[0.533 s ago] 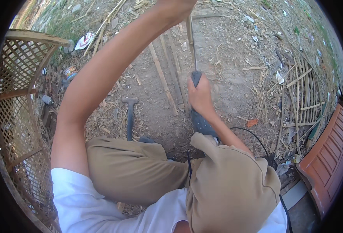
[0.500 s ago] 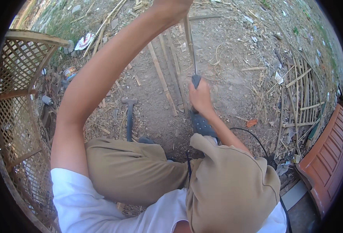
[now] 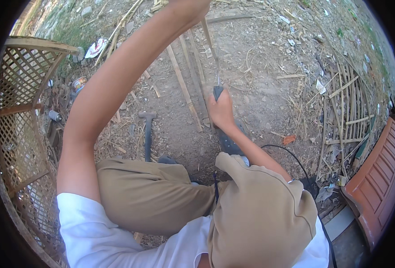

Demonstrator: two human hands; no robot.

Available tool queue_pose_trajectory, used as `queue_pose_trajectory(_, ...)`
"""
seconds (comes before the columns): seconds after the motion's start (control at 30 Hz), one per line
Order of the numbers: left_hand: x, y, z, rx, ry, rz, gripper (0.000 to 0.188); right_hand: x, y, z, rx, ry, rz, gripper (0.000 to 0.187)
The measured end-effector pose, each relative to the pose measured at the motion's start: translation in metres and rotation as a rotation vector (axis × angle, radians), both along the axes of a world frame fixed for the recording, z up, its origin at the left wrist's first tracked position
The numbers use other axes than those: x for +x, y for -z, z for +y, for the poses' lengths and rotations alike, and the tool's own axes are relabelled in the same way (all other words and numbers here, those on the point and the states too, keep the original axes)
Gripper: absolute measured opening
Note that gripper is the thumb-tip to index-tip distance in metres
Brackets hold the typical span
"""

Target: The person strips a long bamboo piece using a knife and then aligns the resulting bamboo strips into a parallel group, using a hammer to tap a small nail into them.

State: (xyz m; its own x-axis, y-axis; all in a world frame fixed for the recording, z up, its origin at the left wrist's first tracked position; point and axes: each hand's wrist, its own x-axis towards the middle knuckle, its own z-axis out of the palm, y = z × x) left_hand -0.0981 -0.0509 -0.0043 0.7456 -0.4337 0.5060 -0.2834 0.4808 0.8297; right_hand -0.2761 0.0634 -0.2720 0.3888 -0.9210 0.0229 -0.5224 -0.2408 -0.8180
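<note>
At the top edge my left hand [image 3: 193,6] is partly cut off, its fingers out of sight. A bamboo strip [image 3: 207,35] comes down from that hand and moves with it, so the hand appears closed on it. My right hand [image 3: 222,110] is wrapped round the dark handle of a knife [image 3: 218,91], above my right shoe [image 3: 228,142]. The knife's thin, shiny blade points away from me and meets the strip's lower part; exactly how they touch is blurred.
A hammer [image 3: 147,134] lies by my left foot. Several loose strips [image 3: 182,80] lie ahead on the dirt. A lattice panel [image 3: 23,129] curves along the left. At right are a slatted bamboo frame [image 3: 349,107], a brown plastic panel [image 3: 376,178] and a black cable [image 3: 291,156].
Both hands have shifted slightly left, with the strip and the knife. My right hand and the knife handle sit a little differently against the strip.
</note>
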Motion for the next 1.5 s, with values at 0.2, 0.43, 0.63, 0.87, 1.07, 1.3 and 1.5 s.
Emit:
queue_pose_trajectory(0.2, 0.012, 0.004, 0.011, 0.085, -0.024, 0.030, 0.045, 0.013, -0.076, 0.010, 0.224, -0.064, -0.171, 0.024)
queue_pose_trajectory(0.43, 0.008, 0.009, -0.013, 0.014, -0.097, 0.095, 0.041, 0.029, -0.048, 0.011, 0.235, -0.043, -0.257, 0.028)
queue_pose_trajectory(0.63, 0.015, 0.011, -0.018, 0.015, -0.138, 0.061, 0.041, -0.003, 0.029, 0.009, 0.106, 0.107, 0.014, 0.027)
queue_pose_trajectory(0.87, 0.014, 0.008, -0.011, -0.025, 0.158, 0.126, 0.045, 0.037, -0.095, 0.004, 0.154, -0.053, -0.431, 0.029)
queue_pose_trajectory(1.07, 0.060, 0.012, 0.018, -0.053, 0.507, 0.145, 0.053, 0.003, -0.065, -0.001, 0.240, -0.090, -0.186, 0.027)
queue_pose_trajectory(1.3, 0.071, 0.016, 0.041, -0.028, 0.644, 0.113, 0.057, 0.006, -0.058, 0.015, 0.250, -0.091, -0.137, 0.027)
queue_pose_trajectory(1.5, 0.062, 0.017, 0.043, -0.014, 0.789, 0.184, 0.054, -0.055, 0.050, 0.009, 0.089, 0.036, 0.119, 0.031)
